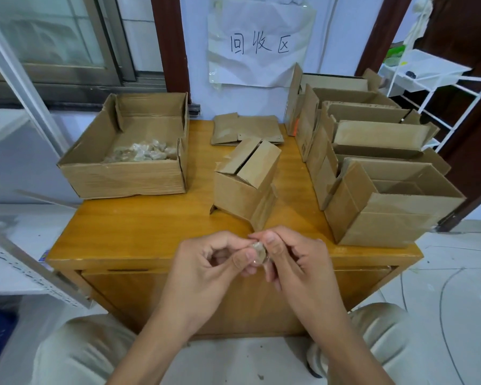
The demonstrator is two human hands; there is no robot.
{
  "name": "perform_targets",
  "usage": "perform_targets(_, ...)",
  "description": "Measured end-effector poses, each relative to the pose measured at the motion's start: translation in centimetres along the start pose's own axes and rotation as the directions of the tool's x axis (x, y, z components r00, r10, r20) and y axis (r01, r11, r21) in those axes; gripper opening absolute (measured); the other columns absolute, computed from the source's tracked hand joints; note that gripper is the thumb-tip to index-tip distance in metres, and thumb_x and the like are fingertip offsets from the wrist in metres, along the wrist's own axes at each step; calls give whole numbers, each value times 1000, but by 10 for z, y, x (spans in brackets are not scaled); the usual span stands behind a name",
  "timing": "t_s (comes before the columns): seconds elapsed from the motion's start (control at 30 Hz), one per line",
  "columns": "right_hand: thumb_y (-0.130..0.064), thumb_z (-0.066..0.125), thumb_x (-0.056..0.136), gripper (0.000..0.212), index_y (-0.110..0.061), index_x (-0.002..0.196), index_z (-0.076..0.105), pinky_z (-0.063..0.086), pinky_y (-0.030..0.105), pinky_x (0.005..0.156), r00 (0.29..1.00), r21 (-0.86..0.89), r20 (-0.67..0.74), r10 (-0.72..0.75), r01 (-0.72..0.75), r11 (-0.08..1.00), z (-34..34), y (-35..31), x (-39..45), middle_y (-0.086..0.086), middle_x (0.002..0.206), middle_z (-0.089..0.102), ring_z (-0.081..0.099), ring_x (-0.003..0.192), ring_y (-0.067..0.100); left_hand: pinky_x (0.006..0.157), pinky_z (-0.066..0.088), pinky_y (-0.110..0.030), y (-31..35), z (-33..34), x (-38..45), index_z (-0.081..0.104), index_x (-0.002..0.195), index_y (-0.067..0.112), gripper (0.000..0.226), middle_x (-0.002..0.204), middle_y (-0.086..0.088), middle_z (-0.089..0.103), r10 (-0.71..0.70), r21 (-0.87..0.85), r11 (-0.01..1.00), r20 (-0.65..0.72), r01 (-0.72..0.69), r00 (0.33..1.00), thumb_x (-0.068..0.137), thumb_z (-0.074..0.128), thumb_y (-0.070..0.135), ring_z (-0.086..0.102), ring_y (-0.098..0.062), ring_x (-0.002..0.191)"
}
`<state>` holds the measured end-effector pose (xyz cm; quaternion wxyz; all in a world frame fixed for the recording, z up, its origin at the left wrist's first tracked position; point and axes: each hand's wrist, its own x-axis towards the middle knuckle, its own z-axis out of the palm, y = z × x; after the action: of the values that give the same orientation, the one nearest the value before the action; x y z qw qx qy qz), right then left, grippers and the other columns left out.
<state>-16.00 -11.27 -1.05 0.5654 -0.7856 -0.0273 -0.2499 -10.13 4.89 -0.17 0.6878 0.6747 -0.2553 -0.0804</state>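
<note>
Both hands are up front, over the near edge of the counter (117, 232), held above it and not resting on it.

Left hand (206, 262): fingers curled in, thumb tip pressed on the clear wad (257, 250) from the left and below. Right hand (295, 259): thumb and forefinger pinch the same wad from above and from the right, the other fingers folded under. Narrow grip on both sides, and the fingertips of the two hands meet at the wad. The wad is small, crumpled and see-through, mostly hidden by the thumbs; can't tell what material it is. It sits right between the two thumbs, in the air, clear of the counter top.

Small carton (247, 184): just beyond the hands, mid-counter, standing tilted, top flaps partly folded over. No contact with either hand.

Big open carton (122, 173): far left of the counter, with a pile of similar clear crumpled bits inside, towards its right wall. Well apart from the hands.

Flattened cardboard (247, 129): lying flat at the back, behind the small carton.

Row of open cartons (386, 218): right side of the counter, packed one behind another, nearest one at the front right corner.

Paper sign (261, 43) with handwritten characters on the wall behind. White wire rack (439, 87) at far right.
</note>
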Motion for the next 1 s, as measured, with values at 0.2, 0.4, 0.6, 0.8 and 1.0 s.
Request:
perform_targets(0.2,-37,58,105,28,-14,94,71,46,21,52,966,-57,-210,-148,139,989,14,-11,-2,-17,66,62,59,54,6,66,55,-26,4,8,-2,76,86,0,19,76,-16,72,-49,-237,971,-58,34,997,89,70,17,67,-19,70)
perform_targets(0.4,-26,58,105,28,-9,119,76,46,25,52,982,34,11,-190,190,981,6,-19,0,-8,80,63,58,56,14,76,54,-32,11,-5,-4,72,78,12,24,78,-11,63,-225,-504,827,106,247,969,97,64,24,58,-17,73)
perform_targets(0.6,-24,65,100,19,-14,115,70,46,22,52,989,175,136,-62,37,984,3,-29,13,-7,73,67,60,57,5,75,52,-34,16,-4,-4,72,81,10,23,74,-12,61,-210,-440,867,109,236,972,91,69,31,57,-18,71)
perform_targets(0.8,-31,58,101,22,-13,100,70,52,46,55,988,33,4,-155,154,987,22,-28,14,-2,73,63,66,65,22,68,54,-24,25,2,-11,73,81,-2,29,71,-13,68,-19,-193,981,-138,-8,990,99,60,16,64,-18,70)
perform_targets(1.0,-31,55,106,29,-7,90,60,53,42,54,989,84,-47,-140,143,986,45,-32,24,-4,74,65,65,65,22,62,54,-20,33,-15,-3,75,78,4,12,69,-8,71,59,-117,990,-175,-80,983,84,75,15,67,-13,65)
